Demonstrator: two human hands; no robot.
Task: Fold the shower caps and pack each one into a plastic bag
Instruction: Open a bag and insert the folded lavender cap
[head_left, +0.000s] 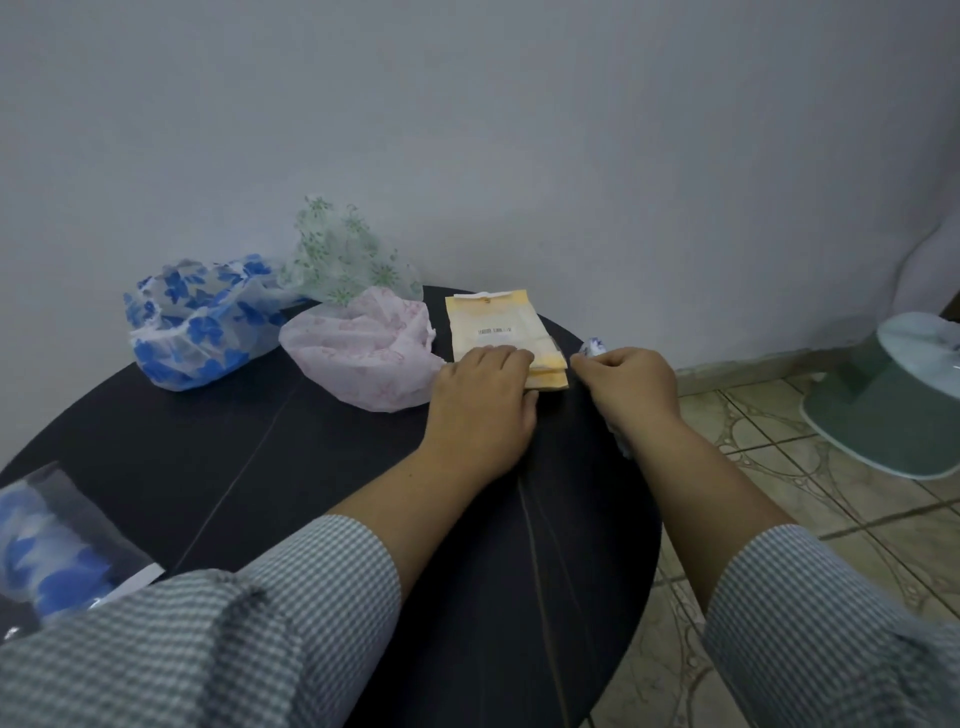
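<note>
Round dark bench (322, 467) set against a pale wall, seen from above by the head camera.

Left hand (483, 400) lying palm down on the near end of a yellow stack of plastic bags (493, 325), fingers fairly straight and together, pressing on the top bag close to its bottom edge. Stack placed flat at the far right part of the bench, with a barcode label visible on the upper bag.

Right hand (631, 387) just beside the stack on its right side, fingers curled and clamped on a folded shower cap (595, 347), white with blue print. Only a small piece of this cap showing past the fingertips, and another small piece below the wrist; rest of it hidden inside the hand.

Pink shower cap (363, 353) lying loose and crumpled on the bench, touching the left side of the stack. Blue flowered shower cap (202, 322) further left, puffed up, at the bench edge. Green flowered shower cap (343, 254) behind these two, against the wall.

At the near left edge, one packed bag (62, 545), clear, with a blue printed cap inside.

Checked grey sleeves on both forearms. Tiled floor on the right, with a pale green stool (883, 405) standing on it.
</note>
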